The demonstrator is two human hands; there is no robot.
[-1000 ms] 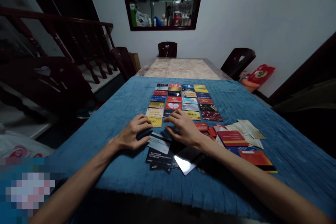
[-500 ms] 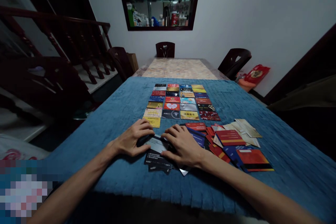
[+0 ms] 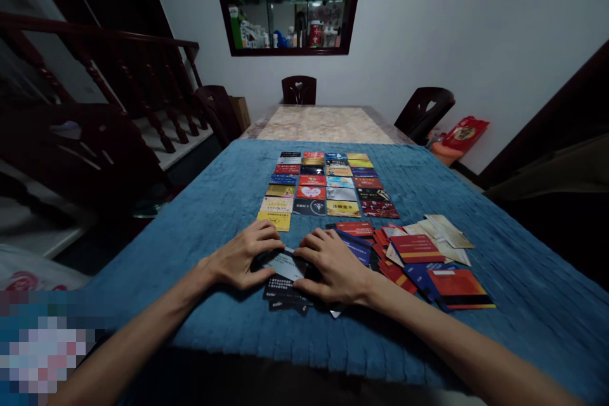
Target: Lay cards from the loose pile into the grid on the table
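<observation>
A silver-grey card (image 3: 285,262) with printed lines lies between my two hands, on top of a loose pile of black cards (image 3: 283,297). My left hand (image 3: 245,256) grips its left end, thumb and fingers bent around the edge. On the other end, my right hand (image 3: 332,268) is closed with curled fingers and thumb. A white card corner (image 3: 336,313) peeks out beneath the right hand. Beyond the hands, cards stand in neat columns, with a yellow card (image 3: 274,221) nearest my left fingers and a gold card (image 3: 343,209) closing another column.
To the right lies a messy heap of cards, including a red card (image 3: 417,248), a blue card (image 3: 356,247) and an orange-red card (image 3: 461,288). A blue cloth (image 3: 190,203) covers the near table. Dark chairs (image 3: 299,90) surround it; a railing stands left.
My hands have shifted slightly with the silver-grey card, which now sits a little lower over the black cards. Less of the white card corner shows under my right hand.
</observation>
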